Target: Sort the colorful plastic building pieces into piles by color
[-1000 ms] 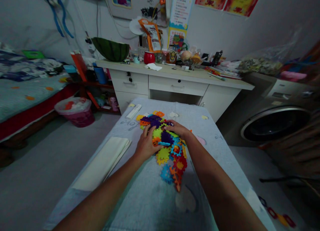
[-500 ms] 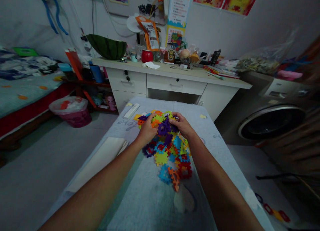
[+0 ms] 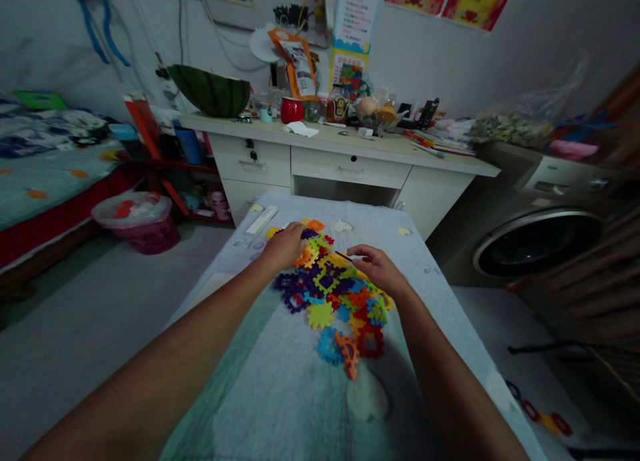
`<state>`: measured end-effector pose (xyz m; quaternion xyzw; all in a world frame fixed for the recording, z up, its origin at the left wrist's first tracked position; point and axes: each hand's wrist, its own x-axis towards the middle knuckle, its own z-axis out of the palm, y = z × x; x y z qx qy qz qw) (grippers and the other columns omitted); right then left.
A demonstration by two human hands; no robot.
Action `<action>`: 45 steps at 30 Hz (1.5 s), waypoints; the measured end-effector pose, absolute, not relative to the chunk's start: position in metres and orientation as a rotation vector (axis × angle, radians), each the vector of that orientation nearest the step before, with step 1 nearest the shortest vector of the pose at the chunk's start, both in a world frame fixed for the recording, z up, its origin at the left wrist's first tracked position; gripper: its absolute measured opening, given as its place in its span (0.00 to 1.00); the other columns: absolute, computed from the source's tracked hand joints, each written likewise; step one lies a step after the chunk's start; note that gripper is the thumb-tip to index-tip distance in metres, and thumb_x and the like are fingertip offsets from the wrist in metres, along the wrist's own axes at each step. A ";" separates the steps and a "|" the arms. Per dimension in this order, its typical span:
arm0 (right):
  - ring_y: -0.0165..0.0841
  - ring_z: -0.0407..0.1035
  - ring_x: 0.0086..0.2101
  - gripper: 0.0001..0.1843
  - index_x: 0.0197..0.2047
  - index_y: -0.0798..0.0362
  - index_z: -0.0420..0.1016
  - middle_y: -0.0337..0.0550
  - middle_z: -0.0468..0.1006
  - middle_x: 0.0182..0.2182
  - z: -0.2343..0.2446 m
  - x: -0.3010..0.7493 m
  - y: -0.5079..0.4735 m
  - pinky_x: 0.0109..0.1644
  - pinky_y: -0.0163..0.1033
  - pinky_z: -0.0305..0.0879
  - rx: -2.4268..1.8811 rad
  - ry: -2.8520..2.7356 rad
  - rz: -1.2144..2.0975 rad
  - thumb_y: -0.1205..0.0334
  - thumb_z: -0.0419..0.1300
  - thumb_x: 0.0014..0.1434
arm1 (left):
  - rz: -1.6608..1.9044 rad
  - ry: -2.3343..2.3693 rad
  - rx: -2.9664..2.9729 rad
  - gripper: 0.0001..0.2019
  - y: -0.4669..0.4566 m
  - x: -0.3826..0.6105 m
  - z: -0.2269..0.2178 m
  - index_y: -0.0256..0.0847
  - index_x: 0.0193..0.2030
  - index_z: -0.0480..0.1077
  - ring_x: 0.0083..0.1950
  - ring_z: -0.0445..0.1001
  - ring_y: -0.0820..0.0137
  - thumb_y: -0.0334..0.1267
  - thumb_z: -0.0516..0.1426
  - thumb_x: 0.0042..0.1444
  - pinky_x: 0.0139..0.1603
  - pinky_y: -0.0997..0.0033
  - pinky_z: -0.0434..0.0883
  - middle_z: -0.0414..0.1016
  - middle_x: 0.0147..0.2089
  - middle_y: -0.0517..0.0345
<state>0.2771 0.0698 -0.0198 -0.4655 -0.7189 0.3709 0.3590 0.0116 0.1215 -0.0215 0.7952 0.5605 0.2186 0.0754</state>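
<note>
A heap of colourful interlocking foam puzzle pieces (image 3: 334, 294) lies on the light blue cloth-covered table (image 3: 280, 394) in front of me. My left hand (image 3: 284, 248) rests palm-down on the heap's far left edge, its fingers bent over orange and purple pieces. At the heap's right side, my right hand (image 3: 380, 269) pinches the edge of a piece between thumb and forefinger. A few orange, red and blue pieces (image 3: 353, 346) lie loose at the near end of the heap.
A white flat strip (image 3: 261, 220) lies at the table's far left. Beyond stands a cluttered white desk (image 3: 345, 161) with a halved watermelon (image 3: 210, 94). A washing machine (image 3: 540, 241) is to the right. On the left are a bin (image 3: 133, 221) and a bed (image 3: 40, 181).
Both hands have come down from holding a raised bunch of pieces. The pieces now lie spread flatter on the cloth, and my hands have moved apart.
</note>
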 end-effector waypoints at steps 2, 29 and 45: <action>0.38 0.70 0.46 0.13 0.45 0.50 0.75 0.44 0.77 0.46 -0.028 0.293 0.064 0.53 0.45 0.65 -1.311 -1.908 0.743 0.56 0.59 0.57 | 0.595 1.818 2.414 0.18 0.123 0.009 -0.017 0.41 0.56 0.68 0.57 0.69 0.56 0.41 0.52 0.60 0.57 0.57 0.68 0.70 0.58 0.48; 0.47 0.63 0.58 0.30 0.60 0.55 0.66 0.57 0.70 0.58 -0.106 0.321 0.045 0.62 0.55 0.59 -1.541 -2.023 0.143 0.47 0.56 0.59 | 0.896 1.490 2.021 0.37 0.114 0.029 -0.060 0.40 0.58 0.66 0.61 0.67 0.55 0.46 0.66 0.39 0.64 0.54 0.65 0.65 0.59 0.47; 0.46 0.64 0.58 0.31 0.63 0.55 0.63 0.56 0.70 0.58 -0.102 0.322 0.043 0.63 0.54 0.58 -1.454 -2.020 0.226 0.54 0.55 0.57 | 0.976 1.032 1.593 0.23 0.059 0.053 -0.019 0.42 0.56 0.67 0.41 0.77 0.66 0.45 0.55 0.54 0.44 0.64 0.73 0.79 0.39 0.54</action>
